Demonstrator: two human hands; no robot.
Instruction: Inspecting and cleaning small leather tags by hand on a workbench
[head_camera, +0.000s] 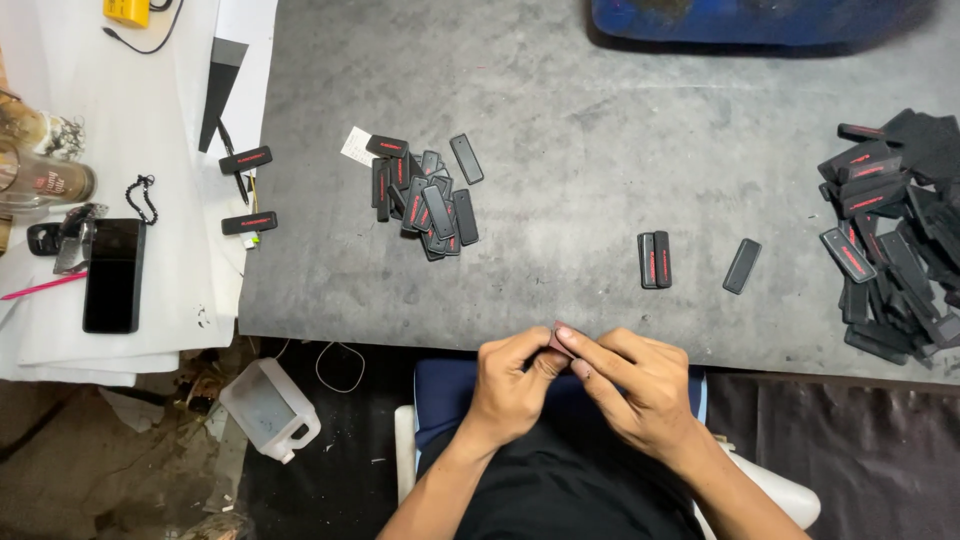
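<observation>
My left hand (510, 385) and my right hand (630, 385) meet just below the near edge of the grey table (600, 150). Together they pinch a small dark tag (558, 342) between thumbs and fingertips; most of it is hidden by my fingers. Straight ahead on the table lie two black rectangular tags side by side (654, 260) and a single tag (742, 266) to their right. A loose heap of black tags with red print (425, 195) sits at the centre left. A bigger pile of the same tags (895, 230) fills the right edge.
White paper (130, 200) covers the left bench, carrying a black phone (112, 275), two stray tags (246, 160), a glass jar (40, 182) and a yellow device (127, 10). A white plastic jug (270, 408) lies on the floor. A blue object (760, 20) sits at the far edge.
</observation>
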